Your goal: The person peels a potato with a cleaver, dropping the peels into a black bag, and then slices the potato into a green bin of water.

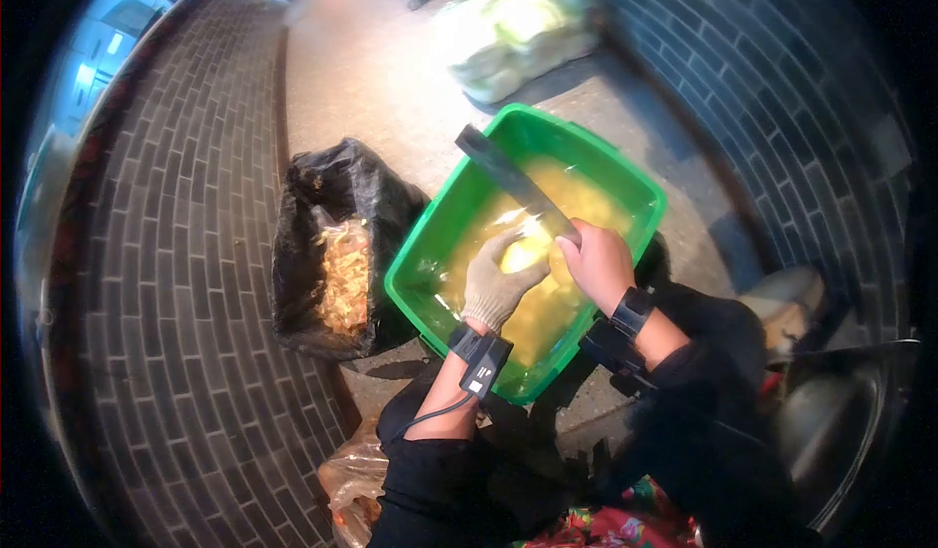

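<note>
My left hand [496,282], in a pale knitted glove, curls its fingers and thumb around a peeled, pale yellow potato [526,253]. My bare right hand [598,263] grips the near end of a long, wide-bladed knife [513,183]. The dark blade slants up and to the left, past the far side of the potato, and its tip overlaps the rim of the green tub [648,192]. Both hands are over this tub. Inside it, more yellow pieces lie in cloudy, shiny water, partly hidden by my hands and the blade.
Left of the tub stands a container lined with a black bag [293,255], holding peel scraps [344,279]. A clear plastic bag [357,470] sits near my left leg. Beyond the tub rests a bulky, pale green bundle [518,35]. Brick walls [186,216] rise on both sides.
</note>
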### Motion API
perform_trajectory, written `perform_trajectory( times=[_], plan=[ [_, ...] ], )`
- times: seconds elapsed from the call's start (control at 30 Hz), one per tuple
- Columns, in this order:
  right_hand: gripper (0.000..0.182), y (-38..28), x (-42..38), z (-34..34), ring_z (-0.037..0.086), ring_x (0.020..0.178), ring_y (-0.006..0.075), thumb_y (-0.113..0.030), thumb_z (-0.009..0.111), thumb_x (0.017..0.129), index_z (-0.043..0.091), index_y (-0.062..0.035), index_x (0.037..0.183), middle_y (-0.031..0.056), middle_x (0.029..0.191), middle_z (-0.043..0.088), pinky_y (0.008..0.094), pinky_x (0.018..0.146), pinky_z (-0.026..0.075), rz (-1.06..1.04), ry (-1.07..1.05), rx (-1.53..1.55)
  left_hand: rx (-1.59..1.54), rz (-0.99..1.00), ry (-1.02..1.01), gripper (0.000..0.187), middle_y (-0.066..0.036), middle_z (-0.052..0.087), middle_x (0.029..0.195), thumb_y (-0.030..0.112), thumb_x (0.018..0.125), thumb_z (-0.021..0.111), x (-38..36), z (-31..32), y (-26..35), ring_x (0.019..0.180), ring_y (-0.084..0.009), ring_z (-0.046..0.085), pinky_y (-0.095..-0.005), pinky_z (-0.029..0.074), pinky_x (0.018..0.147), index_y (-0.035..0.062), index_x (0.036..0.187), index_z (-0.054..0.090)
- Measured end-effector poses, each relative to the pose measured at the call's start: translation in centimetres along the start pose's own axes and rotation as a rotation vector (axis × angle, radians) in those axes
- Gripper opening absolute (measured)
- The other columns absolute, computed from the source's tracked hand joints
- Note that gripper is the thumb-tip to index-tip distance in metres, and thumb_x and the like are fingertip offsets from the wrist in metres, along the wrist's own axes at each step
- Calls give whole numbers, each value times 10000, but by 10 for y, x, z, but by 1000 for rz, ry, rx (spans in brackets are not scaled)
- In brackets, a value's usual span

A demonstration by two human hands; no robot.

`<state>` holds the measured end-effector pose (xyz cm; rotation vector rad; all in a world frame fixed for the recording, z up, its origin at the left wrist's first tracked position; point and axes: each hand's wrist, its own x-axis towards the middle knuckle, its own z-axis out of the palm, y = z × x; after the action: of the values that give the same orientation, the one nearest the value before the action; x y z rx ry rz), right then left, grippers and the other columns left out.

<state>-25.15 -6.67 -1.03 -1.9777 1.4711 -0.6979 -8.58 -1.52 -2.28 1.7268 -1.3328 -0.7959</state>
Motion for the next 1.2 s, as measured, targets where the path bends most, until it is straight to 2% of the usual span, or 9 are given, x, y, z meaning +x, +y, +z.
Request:
perform_trajectory(
  times=[0.03,0.17,0.23,0.4,0.57,0.77,0.83,0.97,1.2],
  plan=[
    [217,3,0,-3,651,749,379,-215,643,855,686,-54,994,193,763,667,474,678,513,2,1,-2,183,214,34,554,-103,675,1020,173,753,810,1,2,2,830,-119,650,-233,533,710,-41,1220,604],
    [263,12,2,-8,659,764,374,-221,658,843,692,-58,1047,185,802,682,458,695,524,14,-38,-6,154,78,1,547,-111,671,1055,187,746,810,0,3,21,881,-144,660,-262,543,737,-24,1207,606],
    [268,14,4,-11,662,767,369,-222,662,838,694,-62,1052,182,818,689,450,701,528,-2,-7,28,-280,-315,-131,643,-138,651,1098,299,697,841,3,-6,31,1026,-163,615,-332,520,869,-22,1197,597],
    [273,4,9,-32,692,723,215,-180,693,841,684,10,1037,144,851,725,320,682,530,1,-214,310,-844,-271,-151,551,-147,611,1178,253,815,689,3,-26,10,1051,-212,606,-321,499,898,-39,1259,543],
    [267,-3,9,-45,700,745,205,-176,700,836,685,28,1007,137,860,730,311,699,544,-78,-279,393,-917,-227,-194,634,-144,594,1215,248,764,710,0,-47,-5,1124,-242,574,-353,448,983,-44,1292,517],
    [236,-12,7,-47,701,712,219,-156,696,824,691,-4,1005,125,816,725,313,673,535,-174,-313,281,-738,-270,-98,643,-106,634,1154,148,704,786,-8,-58,13,1029,-206,624,-329,512,881,-23,1274,543],
    [213,-13,7,-47,640,693,369,-250,652,827,704,-77,942,177,732,658,447,639,512,-205,-277,248,-487,-154,-65,607,-71,670,1082,121,670,830,-6,-59,12,938,-165,647,-302,529,818,-5,1214,593],
    [189,-17,6,-35,627,671,380,-253,644,841,704,-102,936,184,700,636,464,626,501,-304,-270,117,0,-20,-149,534,-54,691,1031,150,674,845,-7,-68,36,883,-138,649,-286,524,808,5,1142,634],
    [165,-24,-1,-15,626,659,379,-229,658,840,696,-80,900,196,710,637,445,604,497,-251,-186,224,-858,-272,-251,514,-53,676,1048,68,715,806,-12,-57,3,900,-141,649,-284,517,815,4,1181,598]
  ],
)
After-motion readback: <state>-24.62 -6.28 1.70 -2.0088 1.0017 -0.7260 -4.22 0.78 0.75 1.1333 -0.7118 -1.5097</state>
